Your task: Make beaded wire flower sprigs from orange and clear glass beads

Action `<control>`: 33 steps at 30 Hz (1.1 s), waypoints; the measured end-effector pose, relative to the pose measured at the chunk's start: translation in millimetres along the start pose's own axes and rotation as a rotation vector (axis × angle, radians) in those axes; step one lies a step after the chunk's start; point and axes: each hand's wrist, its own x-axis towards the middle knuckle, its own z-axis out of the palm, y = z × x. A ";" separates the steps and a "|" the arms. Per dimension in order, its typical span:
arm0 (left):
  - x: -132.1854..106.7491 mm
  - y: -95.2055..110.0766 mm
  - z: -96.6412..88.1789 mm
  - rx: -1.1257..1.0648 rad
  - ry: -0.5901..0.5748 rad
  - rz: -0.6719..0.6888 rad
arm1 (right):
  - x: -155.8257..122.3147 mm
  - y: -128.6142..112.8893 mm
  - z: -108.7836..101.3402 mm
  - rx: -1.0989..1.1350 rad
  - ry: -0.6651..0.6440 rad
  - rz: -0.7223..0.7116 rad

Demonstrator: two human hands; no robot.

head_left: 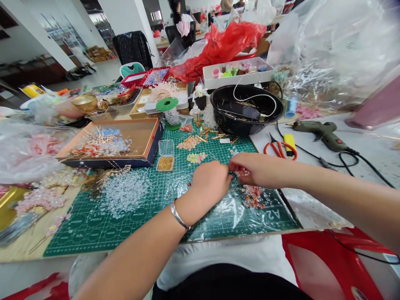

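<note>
Both my hands meet over a green cutting mat [137, 216]. My left hand [210, 181], with a silver bangle on its wrist, is closed with fingertips pinched together. My right hand [254, 168] is closed too, fingers pinched against the left hand's fingertips over small red and pink beads [253, 196] lying on clear plastic film. What the fingers hold is too small to make out. A heap of clear bead flowers [125, 192] lies left of my left hand.
A shallow box [137, 137] of beaded pieces and two small bead containers [165, 155] sit at the mat's far left. A black bowl [246, 109] with gold pins, red scissors [279, 148] and a glue gun [321, 134] lie to the right. Another person sits far back.
</note>
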 end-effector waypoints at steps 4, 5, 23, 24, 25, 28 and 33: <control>-14.6 2.0 -15.7 0.017 0.044 -0.012 | 13.1 -4.6 -1.1 -0.099 -0.050 -0.015; -21.0 4.6 -18.7 0.016 0.055 -0.002 | 15.8 -5.4 -1.2 -0.115 -0.063 -0.017; -40.0 25.7 8.9 0.056 -0.055 0.127 | 22.7 -4.4 -18.5 -0.156 -0.156 -0.067; -40.2 25.7 9.0 0.054 -0.052 0.124 | 22.5 -3.5 -19.6 -0.147 -0.149 -0.069; -40.3 26.0 9.0 0.052 -0.048 0.122 | 22.3 -2.4 -20.5 -0.138 -0.137 -0.072; -39.5 27.7 8.9 0.044 -0.034 0.123 | 18.9 0.5 -23.3 -0.104 -0.061 -0.082; -34.1 29.8 10.3 0.014 -0.017 0.121 | -15.8 -2.6 -29.8 -0.043 0.226 -0.072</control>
